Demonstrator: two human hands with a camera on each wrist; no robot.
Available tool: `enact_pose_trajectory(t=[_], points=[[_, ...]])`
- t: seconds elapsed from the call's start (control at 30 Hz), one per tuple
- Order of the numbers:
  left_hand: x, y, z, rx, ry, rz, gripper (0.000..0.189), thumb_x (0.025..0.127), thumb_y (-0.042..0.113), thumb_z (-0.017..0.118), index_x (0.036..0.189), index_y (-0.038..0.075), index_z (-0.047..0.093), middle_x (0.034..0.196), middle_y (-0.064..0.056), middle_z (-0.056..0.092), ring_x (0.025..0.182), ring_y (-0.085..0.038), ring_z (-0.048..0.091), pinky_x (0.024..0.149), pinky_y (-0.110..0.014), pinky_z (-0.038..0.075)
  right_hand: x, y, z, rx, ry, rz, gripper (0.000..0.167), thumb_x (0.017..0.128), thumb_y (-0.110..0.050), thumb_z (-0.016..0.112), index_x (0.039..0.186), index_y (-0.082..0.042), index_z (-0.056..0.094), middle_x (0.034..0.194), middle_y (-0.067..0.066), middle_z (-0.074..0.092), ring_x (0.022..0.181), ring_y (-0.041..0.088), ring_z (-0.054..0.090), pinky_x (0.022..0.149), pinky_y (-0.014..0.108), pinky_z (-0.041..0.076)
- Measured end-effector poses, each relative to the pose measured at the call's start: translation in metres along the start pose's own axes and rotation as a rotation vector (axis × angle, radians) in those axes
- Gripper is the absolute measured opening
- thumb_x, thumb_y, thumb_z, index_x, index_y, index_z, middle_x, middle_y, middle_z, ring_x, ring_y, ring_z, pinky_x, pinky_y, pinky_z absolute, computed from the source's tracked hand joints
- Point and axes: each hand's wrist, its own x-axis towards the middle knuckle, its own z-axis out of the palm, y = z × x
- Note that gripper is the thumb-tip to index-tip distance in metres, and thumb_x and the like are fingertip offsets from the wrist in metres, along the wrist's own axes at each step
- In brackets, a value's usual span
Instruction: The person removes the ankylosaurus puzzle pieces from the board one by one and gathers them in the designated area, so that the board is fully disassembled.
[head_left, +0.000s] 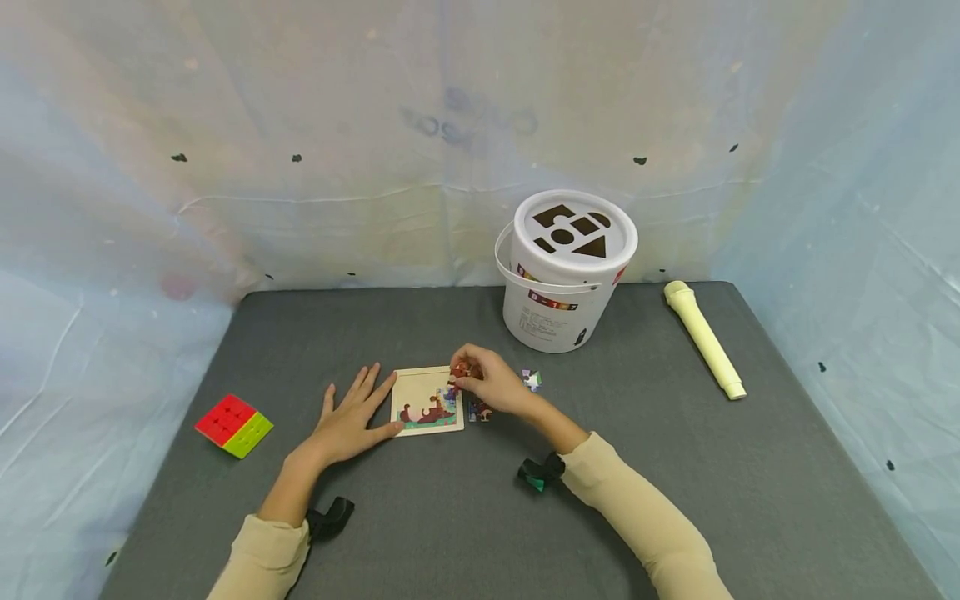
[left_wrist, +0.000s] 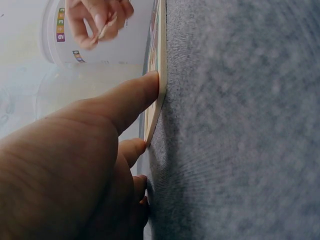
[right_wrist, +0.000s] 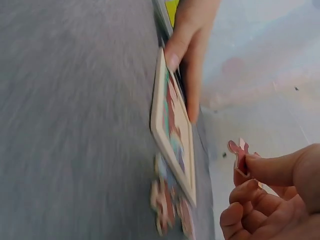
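Note:
A shallow wooden puzzle tray (head_left: 411, 385) lies on the table, its lower and right parts filled with printed pieces. My left hand (head_left: 347, 427) is spread flat at its left side; in the left wrist view the thumb (left_wrist: 142, 90) presses on the frame's edge. Between thumb and fingers my right hand (head_left: 491, 382) pinches a reddish-brown puzzle piece (right_wrist: 241, 157), raised above the tray's right side. Loose puzzle pieces (right_wrist: 164, 202) lie beside the tray's right edge, partly under the right hand in the head view. Another loose piece (head_left: 532, 380) sits farther right.
Behind the tray stands a white lidded bucket (head_left: 551, 308) with shape cut-outs and a handle. A red and yellow-green cube (head_left: 235, 426) lies at the left. At the right back rests a pale yellow tube (head_left: 705, 340). Plastic sheeting (head_left: 360, 242) hangs behind the grey table (head_left: 450, 508).

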Motion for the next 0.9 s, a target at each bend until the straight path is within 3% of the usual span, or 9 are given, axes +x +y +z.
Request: enact_pose_trajectory(t=[0.2, 0.4, 0.57, 0.9], points=[[0.0, -0.001, 0.001, -0.009, 0.015, 0.015, 0.088, 0.092, 0.055, 0.063, 0.16, 0.014, 0.024, 0.164, -0.022, 0.01, 0.151, -0.042, 0.006, 0.107, -0.074, -0.008, -0.022, 0.005, -0.027, -0.073, 0.034, 0.023, 0.01, 0.094, 0.002, 0.065, 0.103, 0.0, 0.064, 0.091, 0.007, 0.065, 0.07, 0.013, 0.051, 0.063, 0.027, 0.043], [0.0, 0.0, 0.0, 0.015, -0.016, -0.01, 0.089, 0.093, 0.057, 0.062, 0.161, 0.015, 0.022, 0.165, -0.019, 0.008, 0.152, -0.039, 0.004, 0.108, -0.072, -0.009, -0.045, 0.012, -0.042, -0.161, 0.001, 0.035, 0.011, 0.091, 0.004, 0.067, 0.101, 0.001, 0.065, 0.078, 0.002, 0.061, 0.062, 0.01, 0.046, 0.057, 0.025, 0.039], [0.0, 0.001, -0.001, 0.02, -0.025, -0.019, 0.089, 0.093, 0.058, 0.061, 0.161, 0.015, 0.022, 0.165, -0.019, 0.008, 0.152, -0.039, 0.003, 0.108, -0.072, -0.009, -0.058, 0.019, -0.043, -0.185, -0.028, 0.045, 0.017, 0.089, 0.004, 0.07, 0.106, 0.001, 0.065, 0.072, 0.0, 0.055, 0.06, 0.008, 0.044, 0.055, 0.024, 0.037], [0.0, 0.001, 0.0, 0.018, -0.009, -0.014, 0.089, 0.092, 0.057, 0.063, 0.16, 0.014, 0.024, 0.165, -0.02, 0.01, 0.151, -0.04, 0.004, 0.108, -0.073, -0.009, -0.064, 0.025, -0.032, -0.242, -0.018, 0.008, 0.015, 0.09, 0.004, 0.07, 0.104, 0.0, 0.067, 0.082, 0.007, 0.068, 0.066, 0.007, 0.057, 0.061, 0.026, 0.047]])
